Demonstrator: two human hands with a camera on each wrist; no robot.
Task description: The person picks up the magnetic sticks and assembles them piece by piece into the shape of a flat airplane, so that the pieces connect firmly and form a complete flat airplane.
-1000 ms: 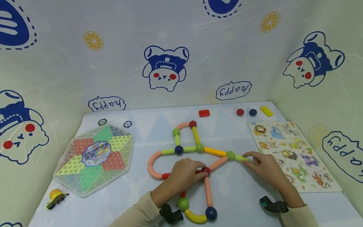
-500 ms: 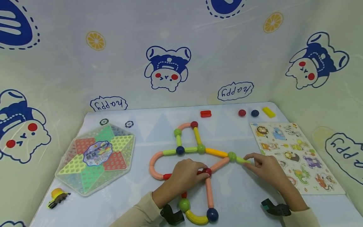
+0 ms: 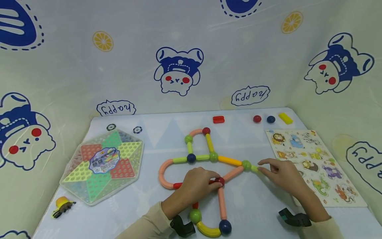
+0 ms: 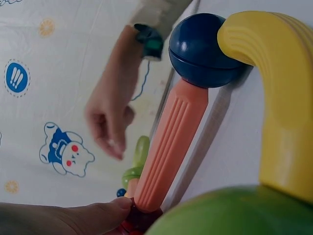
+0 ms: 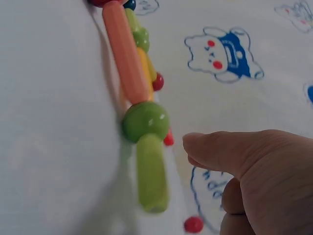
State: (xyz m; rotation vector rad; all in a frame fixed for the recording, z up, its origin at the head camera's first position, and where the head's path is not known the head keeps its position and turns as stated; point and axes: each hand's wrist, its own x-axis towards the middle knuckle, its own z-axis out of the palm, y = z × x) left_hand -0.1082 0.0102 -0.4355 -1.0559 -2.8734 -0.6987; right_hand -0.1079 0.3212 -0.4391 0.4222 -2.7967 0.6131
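Observation:
On the table lies a flat figure of toy building sticks and balls. My left hand [image 3: 195, 185] pinches the red ball [image 3: 220, 181] at its middle; in the left wrist view the thumb [image 4: 105, 215] presses against it. Salmon sticks [image 3: 222, 204] run from that ball, one to a dark blue ball [image 3: 225, 227], one to a green ball [image 3: 246, 165]. A short light green stick [image 5: 152, 176] juts from the green ball. Beside its free end hovers my right hand [image 3: 283, 174], thumb and forefinger apart, holding nothing; the right wrist view shows a gap between fingers and stick.
A hexagonal Chinese checkers board [image 3: 102, 166] lies left, with a small yellow-and-brown toy [image 3: 63, 206] near it. An animal sticker board [image 3: 317, 169] lies right. Along the back sit red sticks [image 3: 218, 119], a red ball [image 3: 257, 119], a blue ball [image 3: 271, 119] and a yellow piece [image 3: 285, 118].
My right hand has let go of the light green stick and drawn slightly to the right. The left hand keeps its hold on the red ball. The head view has shifted a little.

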